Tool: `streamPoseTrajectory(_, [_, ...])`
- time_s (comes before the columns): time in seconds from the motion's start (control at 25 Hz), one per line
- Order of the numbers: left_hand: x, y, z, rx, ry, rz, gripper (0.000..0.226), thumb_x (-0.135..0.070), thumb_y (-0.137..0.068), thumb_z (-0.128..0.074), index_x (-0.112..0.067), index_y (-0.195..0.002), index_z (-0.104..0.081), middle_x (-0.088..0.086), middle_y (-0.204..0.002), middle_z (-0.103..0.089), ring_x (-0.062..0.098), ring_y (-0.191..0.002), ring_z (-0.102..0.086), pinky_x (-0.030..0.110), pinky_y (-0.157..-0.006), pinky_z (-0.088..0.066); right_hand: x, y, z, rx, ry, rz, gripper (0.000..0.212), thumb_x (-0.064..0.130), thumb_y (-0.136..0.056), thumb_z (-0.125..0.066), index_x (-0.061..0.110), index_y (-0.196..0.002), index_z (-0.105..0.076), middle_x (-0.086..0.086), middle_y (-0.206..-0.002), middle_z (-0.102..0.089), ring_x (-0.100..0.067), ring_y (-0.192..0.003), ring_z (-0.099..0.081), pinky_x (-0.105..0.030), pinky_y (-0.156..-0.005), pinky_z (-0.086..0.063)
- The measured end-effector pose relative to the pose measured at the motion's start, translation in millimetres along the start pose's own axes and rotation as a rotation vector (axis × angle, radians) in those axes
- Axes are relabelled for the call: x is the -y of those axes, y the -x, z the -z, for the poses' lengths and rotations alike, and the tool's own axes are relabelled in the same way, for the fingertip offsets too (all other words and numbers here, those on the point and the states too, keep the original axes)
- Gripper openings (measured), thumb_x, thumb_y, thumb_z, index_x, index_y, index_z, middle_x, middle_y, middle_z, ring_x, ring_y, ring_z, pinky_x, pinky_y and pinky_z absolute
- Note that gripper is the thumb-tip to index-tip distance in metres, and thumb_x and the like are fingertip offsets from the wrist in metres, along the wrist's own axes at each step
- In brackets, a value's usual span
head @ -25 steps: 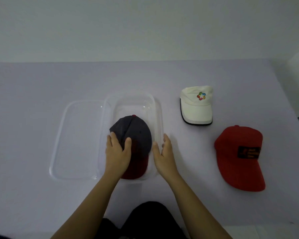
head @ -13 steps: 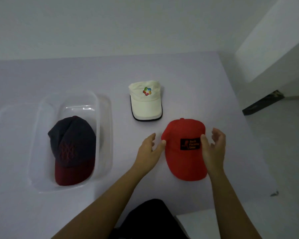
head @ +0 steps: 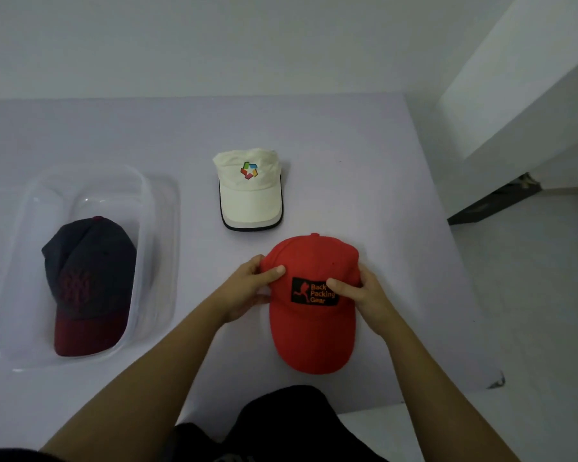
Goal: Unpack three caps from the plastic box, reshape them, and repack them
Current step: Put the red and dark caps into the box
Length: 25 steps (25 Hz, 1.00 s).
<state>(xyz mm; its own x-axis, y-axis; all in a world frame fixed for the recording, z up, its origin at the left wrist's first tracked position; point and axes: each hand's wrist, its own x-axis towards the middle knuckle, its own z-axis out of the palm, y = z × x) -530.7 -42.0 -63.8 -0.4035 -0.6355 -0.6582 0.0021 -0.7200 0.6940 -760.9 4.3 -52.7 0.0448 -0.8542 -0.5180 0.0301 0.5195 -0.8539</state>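
Hands: left hand (head: 247, 288) & right hand (head: 364, 290) clasp red cap (head: 311, 305) crown sides, thumbs on top | red cap right of plastic box (head: 154, 228), near white cap (head: 249, 188) | step: repacking, navy cap (head: 87, 278) in box | next: lift, carry to box

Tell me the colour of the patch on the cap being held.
Black with orange lettering and figure, on the red cap; seen in the head view.

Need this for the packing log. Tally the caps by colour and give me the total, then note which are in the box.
Red cap: 1, on the table, gripped by the left hand and right hand
White cap: 1, on the table
Navy cap with maroon brim: 1, in the plastic box
Total: 3 caps, 1 in the box
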Motion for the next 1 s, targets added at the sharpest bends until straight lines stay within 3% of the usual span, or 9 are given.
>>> streamPoseTrajectory(0.08, [-10.9, 12.6, 12.8, 0.064, 0.049, -0.003, 0.036, -0.021, -0.080, -0.069, -0.012, -0.109, -0.050, 0.007, -0.110, -0.062, 0.022, -0.102, -0.062, 0.045, -0.079, -0.054, 7.0, 6.5, -13.8, 0.009, -0.026, 0.054, 0.071, 0.033, -0.059, -0.081, 0.019, -0.123, -0.056, -0.004, -0.116, -0.068, -0.020, -0.106, -0.066, -0.035, -0.086, -0.054])
streamPoseTrajectory(0.16, [-26.4, 31.1, 26.4, 0.154, -0.012, 0.007, 0.051, -0.022, -0.073, -0.073, -0.021, -0.120, -0.053, 0.006, -0.117, -0.065, 0.025, -0.107, -0.063, 0.046, -0.078, -0.054, 19.3, 12.0, -32.2, 0.023, -0.021, 0.107, 0.065, 0.032, -0.059, -0.080, 0.021, -0.119, -0.058, -0.002, -0.112, -0.070, -0.020, -0.104, -0.066, -0.032, -0.083, -0.055])
streamPoseTrajectory(0.32, [-59.0, 69.4, 44.9, 0.303, -0.171, 0.058, 0.080, -0.038, -0.039, -0.093, -0.025, -0.112, -0.062, -0.001, -0.105, -0.074, 0.017, -0.095, -0.070, 0.034, -0.071, -0.057, 47.2, 19.6, -70.5, 0.080, 0.000, 0.202, 0.060, 0.036, -0.056, -0.083, 0.026, -0.112, -0.061, 0.004, -0.106, -0.072, -0.017, -0.101, -0.067, -0.026, -0.078, -0.055])
streamPoseTrajectory(0.44, [-77.1, 97.3, 79.0, 0.249, -0.195, -0.011, 0.079, -0.025, -0.040, -0.092, -0.027, -0.113, -0.060, 0.001, -0.110, -0.072, 0.021, -0.104, -0.067, 0.038, -0.085, -0.055, 66.0, 20.3, -115.2, 0.126, 0.003, 0.266, 0.068, 0.046, -0.053, -0.085, 0.026, -0.113, -0.060, 0.003, -0.108, -0.072, -0.018, -0.103, -0.066, -0.027, -0.080, -0.055])
streamPoseTrajectory(0.6, [-91.1, 135.2, 131.2, 0.137, -0.179, -0.119, 0.055, -0.001, -0.060, -0.072, -0.020, -0.111, -0.063, 0.008, -0.108, -0.072, 0.026, -0.104, -0.066, 0.038, -0.087, -0.054, 76.8, 14.8, -177.8, 0.191, 0.018, 0.327, 0.066, 0.029, -0.057, -0.084, 0.022, -0.117, -0.058, 0.000, -0.112, -0.070, -0.020, -0.107, -0.065, -0.029, -0.083, -0.053])
streamPoseTrajectory(0.84, [-109.2, 177.7, 209.2, 0.108, -0.229, -0.250, 0.076, -0.027, -0.047, -0.091, -0.023, -0.117, -0.062, 0.009, -0.117, -0.069, 0.025, -0.109, -0.065, 0.041, -0.091, -0.053, 91.6, 1.1, -269.3, 0.233, 0.039, 0.388, 0.064, 0.030, -0.059, -0.080, 0.024, -0.118, -0.056, 0.003, -0.114, -0.068, -0.013, -0.107, -0.064, -0.027, -0.085, -0.053])
streamPoseTrajectory(1.0, [-135.6, 190.8, 257.8, 0.004, -0.224, -0.405, 0.073, -0.038, -0.038, -0.094, -0.014, -0.104, -0.073, 0.010, -0.107, -0.073, 0.024, -0.100, -0.068, 0.037, -0.085, -0.056, 106.1, -16.4, -311.2, 0.153, 0.096, 0.456, 0.062, 0.048, -0.065, -0.070, 0.036, -0.119, -0.042, 0.003, -0.132, -0.052, -0.012, -0.124, -0.051, -0.030, -0.101, -0.041])
